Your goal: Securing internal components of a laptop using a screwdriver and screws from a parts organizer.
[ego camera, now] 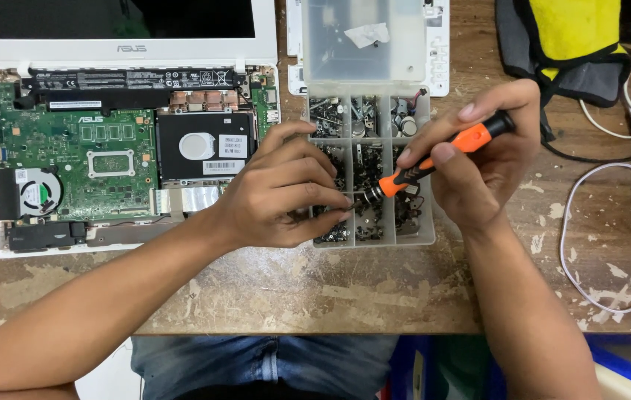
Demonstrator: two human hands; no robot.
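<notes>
Gripping the orange-and-black screwdriver (441, 152) with its tip toward eight o'clock, the right hand (478, 159) met the left hand (286, 196), whose fingertips pinched at that tip above the clear compartment box (413, 235) of screws, three o'clock of the opened laptop (78, 148); steadying the tip seemed wise.

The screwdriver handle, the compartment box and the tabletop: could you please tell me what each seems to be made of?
Screwdriver, in the right hand: handle looks like matte orange plastic with black, possibly rubbery, grip sections. Compartment box, under the left hand: clear, slightly cloudy plastic, since its contents show through the walls. Tabletop: apparently wood or board, its brown coating worn off in pale patches.
</notes>
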